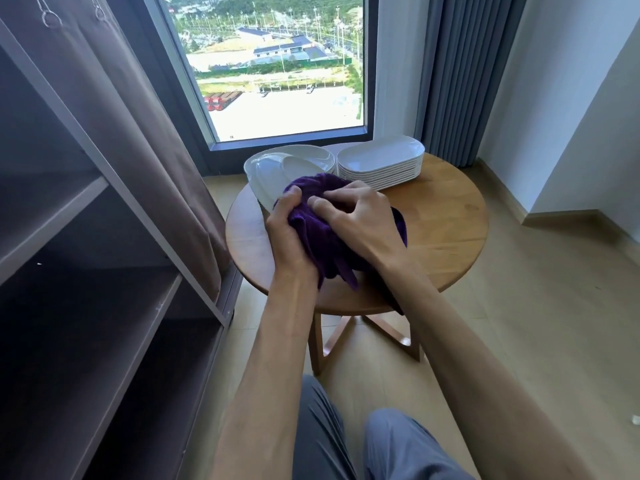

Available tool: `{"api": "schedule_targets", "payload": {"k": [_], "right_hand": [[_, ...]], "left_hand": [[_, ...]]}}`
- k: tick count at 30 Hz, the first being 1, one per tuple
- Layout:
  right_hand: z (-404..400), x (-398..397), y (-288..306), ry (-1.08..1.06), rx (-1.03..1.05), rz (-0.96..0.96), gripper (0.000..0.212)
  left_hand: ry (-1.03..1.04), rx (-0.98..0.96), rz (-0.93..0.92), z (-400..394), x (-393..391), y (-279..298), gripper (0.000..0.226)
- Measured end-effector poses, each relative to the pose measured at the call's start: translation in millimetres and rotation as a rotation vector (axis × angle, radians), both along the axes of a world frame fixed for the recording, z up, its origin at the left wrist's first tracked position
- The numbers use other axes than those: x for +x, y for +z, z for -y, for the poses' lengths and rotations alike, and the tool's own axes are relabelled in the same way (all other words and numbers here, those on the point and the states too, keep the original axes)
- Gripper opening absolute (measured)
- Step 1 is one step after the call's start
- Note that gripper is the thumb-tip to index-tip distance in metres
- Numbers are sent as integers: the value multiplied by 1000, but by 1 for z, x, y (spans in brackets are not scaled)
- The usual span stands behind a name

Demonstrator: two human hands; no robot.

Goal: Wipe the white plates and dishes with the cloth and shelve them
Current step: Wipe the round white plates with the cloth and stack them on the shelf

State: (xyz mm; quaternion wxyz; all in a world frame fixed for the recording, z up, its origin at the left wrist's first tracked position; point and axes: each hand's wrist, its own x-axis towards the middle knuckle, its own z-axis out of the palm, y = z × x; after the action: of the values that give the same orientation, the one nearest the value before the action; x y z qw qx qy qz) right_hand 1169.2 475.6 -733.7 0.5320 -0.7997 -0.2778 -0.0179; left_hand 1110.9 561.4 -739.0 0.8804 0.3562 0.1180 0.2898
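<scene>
Left hand: the left hand (289, 227) grips a bunched purple cloth (322, 233) from the left side, fingers curled round the fabric and the thumb on top near the upper edge of the bundle.
Right hand: the right hand (360, 218) clutches the same cloth from the right, fingers bent and spread over the top of the bundle, fingertips pressing into the fabric close to the left thumb.
Cloth: deep purple and soft-looking, crumpled into a ball between both hands, with a loose tail hanging down below the left wrist and another fold trailing under the right forearm. It is held over the near-left part of the table.
Oval dishes: a small group of white oval dishes (277, 171) lies just behind the cloth, on the far-left edge of the table; the cloth covers their near edge, so I cannot tell whether it touches them.
Stack of plates: a neat stack of white oblong plates (381, 164) sits just to the right of the oval dishes, at the far side of the table.
Table: a round wooden table (446, 216) with crossed wooden legs stands on a pale floor.
Shelves: an open brown shelf unit (86, 237) with a drawn-back fabric cover stands on the left, beside the table.
Background: a tall window (277, 64) behind the table, grey curtains (460, 81) to its right.
</scene>
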Motion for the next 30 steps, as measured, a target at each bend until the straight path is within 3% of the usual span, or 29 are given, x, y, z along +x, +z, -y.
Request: {"api": "schedule_targets", "payload": {"k": [3,7,12,20,24,26,28,30], "right_hand": [[1,-7,-4,127,66,-21,39],[-5,-15,-8,218,285,-65,43],[-14,-17,-2,273,337,3,46],[-25,1,30,247,190,26,53],[-37,20,45,242,147,6,25],[-41,32,48,232,89,-32,21],[-41,41,50,268,75,-121,26],[-40,47,48,311,104,-223,29]], "left_hand": [[-23,19,10,-1,2,13,80],[-6,107,-21,2,3,23,59],[-113,193,-137,0,0,25,68],[-19,350,-49,2,2,29,72],[-6,329,-37,3,3,18,76],[8,381,-43,3,2,10,78],[1,409,-45,5,0,5,70],[0,362,-53,7,2,1,49]]}}
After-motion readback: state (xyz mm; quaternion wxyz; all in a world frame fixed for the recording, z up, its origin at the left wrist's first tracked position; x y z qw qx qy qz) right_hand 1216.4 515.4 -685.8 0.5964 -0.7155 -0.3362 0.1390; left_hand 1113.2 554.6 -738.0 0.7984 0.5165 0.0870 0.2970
